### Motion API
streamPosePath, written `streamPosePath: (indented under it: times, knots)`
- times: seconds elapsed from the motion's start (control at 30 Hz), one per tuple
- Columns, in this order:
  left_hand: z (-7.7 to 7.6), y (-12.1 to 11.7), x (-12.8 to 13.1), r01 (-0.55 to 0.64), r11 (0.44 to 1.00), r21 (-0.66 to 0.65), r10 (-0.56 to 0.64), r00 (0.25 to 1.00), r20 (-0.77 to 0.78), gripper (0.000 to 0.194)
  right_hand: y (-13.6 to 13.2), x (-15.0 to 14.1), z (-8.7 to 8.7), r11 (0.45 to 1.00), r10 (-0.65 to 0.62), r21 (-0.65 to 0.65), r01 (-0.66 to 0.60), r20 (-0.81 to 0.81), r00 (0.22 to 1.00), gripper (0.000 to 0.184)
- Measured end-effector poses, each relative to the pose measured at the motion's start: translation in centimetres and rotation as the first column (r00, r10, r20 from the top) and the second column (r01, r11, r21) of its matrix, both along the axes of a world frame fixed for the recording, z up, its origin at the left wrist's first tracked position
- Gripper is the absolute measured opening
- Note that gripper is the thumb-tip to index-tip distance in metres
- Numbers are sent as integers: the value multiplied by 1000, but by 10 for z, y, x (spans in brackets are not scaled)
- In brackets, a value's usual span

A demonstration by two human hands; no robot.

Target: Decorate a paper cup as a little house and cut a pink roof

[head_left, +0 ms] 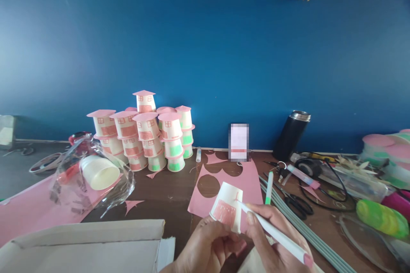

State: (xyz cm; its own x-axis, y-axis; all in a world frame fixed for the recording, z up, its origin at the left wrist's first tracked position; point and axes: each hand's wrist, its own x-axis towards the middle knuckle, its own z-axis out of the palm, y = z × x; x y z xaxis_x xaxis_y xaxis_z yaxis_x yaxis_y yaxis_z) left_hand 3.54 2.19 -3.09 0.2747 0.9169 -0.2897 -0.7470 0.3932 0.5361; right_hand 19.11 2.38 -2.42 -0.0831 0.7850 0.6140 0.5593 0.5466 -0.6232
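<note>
In the near middle you have a white paper cup (pixel 231 193), narrow end up, slightly tilted, with a streaky reddish patch on its side. Your white marker (pixel 283 239) slants from the near right, its tip at a short red line above this patch.

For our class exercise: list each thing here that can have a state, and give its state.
Held cup: upside down, tilted, partly coloured
Marker: uncapped, tip at the held cup
Left hand: gripping the held cup
Right hand: gripping the marker
Stacked cups: upside down, decorated
Pink sheet: cut, with rounded openings
White cups: lying in a clear bag
</note>
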Motion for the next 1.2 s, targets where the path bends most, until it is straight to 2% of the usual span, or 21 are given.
streamPosePath:
  times: [0.97, 1.1, 1.2]
  knots:
    - [-6, 2, -1, -2, 1000, -3, 2, 1000, 17, 4, 0, -1, 2, 1000, 1, 28, -2, 35, 999, 11]
    - [-3, 2, -1, 3, 1000, -28, -2, 1000, 28, 4, -2, -4, 2, 1000, 14, 28, -13, -2, 1000, 11]
    - [-2, 2, -2, -2, 997, -79, 7, 998, 62, 6, -3, -6, 2, 999, -25, 20, 27, -116, 993, 15]
